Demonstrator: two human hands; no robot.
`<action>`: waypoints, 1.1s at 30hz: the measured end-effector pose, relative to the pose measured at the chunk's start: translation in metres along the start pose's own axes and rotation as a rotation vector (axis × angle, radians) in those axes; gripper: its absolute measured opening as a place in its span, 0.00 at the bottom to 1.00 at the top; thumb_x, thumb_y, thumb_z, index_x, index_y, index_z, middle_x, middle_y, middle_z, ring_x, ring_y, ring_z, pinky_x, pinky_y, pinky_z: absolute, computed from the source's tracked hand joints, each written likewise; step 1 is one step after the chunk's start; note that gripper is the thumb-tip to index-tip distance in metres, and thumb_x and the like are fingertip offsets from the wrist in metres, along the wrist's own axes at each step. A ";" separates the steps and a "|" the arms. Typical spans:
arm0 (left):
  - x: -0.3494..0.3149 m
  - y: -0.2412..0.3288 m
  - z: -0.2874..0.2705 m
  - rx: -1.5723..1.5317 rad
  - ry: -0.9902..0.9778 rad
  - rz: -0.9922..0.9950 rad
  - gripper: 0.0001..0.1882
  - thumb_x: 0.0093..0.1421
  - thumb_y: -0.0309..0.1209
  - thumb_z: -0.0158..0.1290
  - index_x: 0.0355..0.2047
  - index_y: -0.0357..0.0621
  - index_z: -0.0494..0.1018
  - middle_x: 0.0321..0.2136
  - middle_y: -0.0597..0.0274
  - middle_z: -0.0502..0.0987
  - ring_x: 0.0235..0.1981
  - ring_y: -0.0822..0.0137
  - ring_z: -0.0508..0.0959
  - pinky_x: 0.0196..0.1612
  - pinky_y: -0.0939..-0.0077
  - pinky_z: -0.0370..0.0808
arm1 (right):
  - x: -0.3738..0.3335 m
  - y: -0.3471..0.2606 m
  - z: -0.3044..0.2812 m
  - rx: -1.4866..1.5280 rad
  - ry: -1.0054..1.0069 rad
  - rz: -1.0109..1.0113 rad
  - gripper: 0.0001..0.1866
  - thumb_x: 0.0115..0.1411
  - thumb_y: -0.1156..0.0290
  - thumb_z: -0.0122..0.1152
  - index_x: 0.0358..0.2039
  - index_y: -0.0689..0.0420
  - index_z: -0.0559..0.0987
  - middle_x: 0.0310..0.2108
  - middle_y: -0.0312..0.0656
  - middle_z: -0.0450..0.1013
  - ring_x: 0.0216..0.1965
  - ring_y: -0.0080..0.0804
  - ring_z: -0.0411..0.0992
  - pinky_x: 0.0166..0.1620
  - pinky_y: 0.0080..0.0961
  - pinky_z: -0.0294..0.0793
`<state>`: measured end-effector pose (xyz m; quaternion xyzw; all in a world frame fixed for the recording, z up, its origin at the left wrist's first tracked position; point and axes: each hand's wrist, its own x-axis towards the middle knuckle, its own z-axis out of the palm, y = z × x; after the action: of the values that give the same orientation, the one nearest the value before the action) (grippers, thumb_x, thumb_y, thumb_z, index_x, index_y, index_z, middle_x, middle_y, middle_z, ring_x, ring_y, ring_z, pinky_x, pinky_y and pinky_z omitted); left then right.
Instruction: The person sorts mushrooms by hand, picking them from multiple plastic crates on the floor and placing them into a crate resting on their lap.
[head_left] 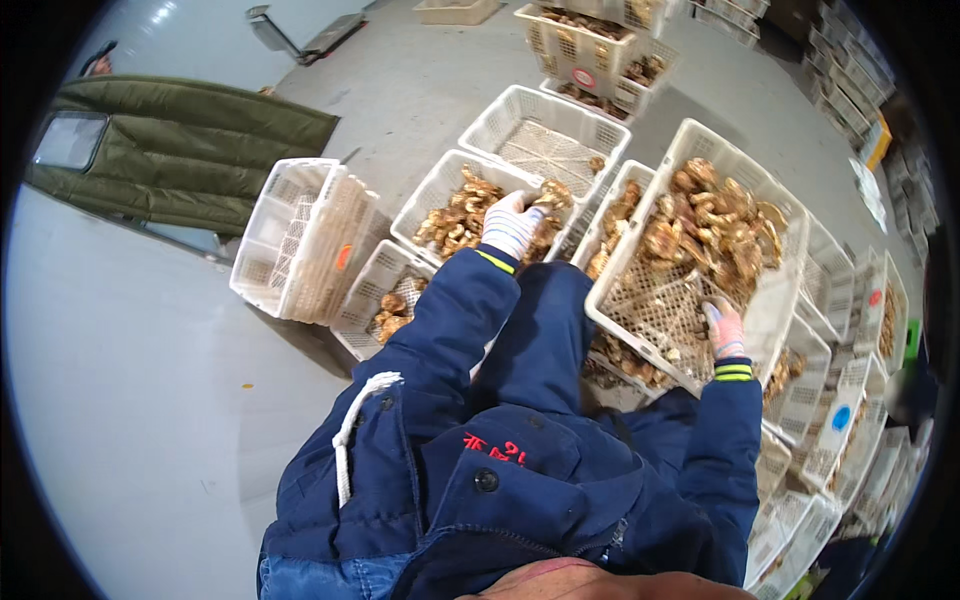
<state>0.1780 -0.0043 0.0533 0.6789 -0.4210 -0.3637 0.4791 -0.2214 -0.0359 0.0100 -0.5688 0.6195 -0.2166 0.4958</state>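
White gloves with coloured stripes cover both my hands. My left hand (510,226) is closed at a brown, knobbly, mushroom-like piece (553,195), above the white basket (405,222) of similar pieces. My right hand (724,328) reaches into the large white basket (690,142), which sits raised in front of me on the right. Its fingers point down, partly hidden, near the bare mesh bottom; whether they grip anything cannot be told. A heap of brown mushroom-like pieces (715,225) fills that basket's far part.
Behind stands a white basket (520,105) with a few bits inside. Nested baskets (290,240) lie on their side at the left, beside a green padded curtain (190,150). Stacked filled baskets (575,50) stand at the back; more baskets (845,410) line the right.
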 end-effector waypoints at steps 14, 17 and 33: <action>-0.043 0.064 0.163 0.090 -0.242 0.442 0.27 0.55 0.33 0.50 0.54 0.33 0.61 0.51 0.42 0.66 0.54 0.52 0.66 0.57 0.67 0.61 | 0.056 0.089 -0.011 -0.332 -0.095 -0.145 0.15 0.57 0.62 0.52 0.38 0.60 0.75 0.31 0.50 0.74 0.33 0.43 0.74 0.36 0.34 0.72; -0.041 0.011 0.172 0.105 -0.285 0.218 0.26 0.56 0.32 0.49 0.53 0.32 0.61 0.52 0.43 0.65 0.55 0.52 0.65 0.57 0.68 0.61 | 0.030 0.050 0.017 -0.591 -0.065 -0.248 0.17 0.56 0.59 0.52 0.38 0.60 0.76 0.31 0.52 0.74 0.36 0.46 0.73 0.40 0.35 0.70; -0.033 0.028 0.182 -0.714 0.051 0.258 0.17 0.63 0.25 0.43 0.53 0.39 0.63 0.49 0.57 0.68 0.49 0.64 0.69 0.54 0.70 0.67 | 0.023 -0.023 -0.011 -0.569 0.264 -0.273 0.24 0.53 0.62 0.52 0.52 0.53 0.67 0.49 0.52 0.67 0.48 0.48 0.68 0.51 0.37 0.66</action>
<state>-0.0046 -0.0415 0.0332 0.4193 -0.3377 -0.4071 0.7378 -0.2165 -0.0665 0.0247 -0.7291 0.6320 -0.1715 0.1993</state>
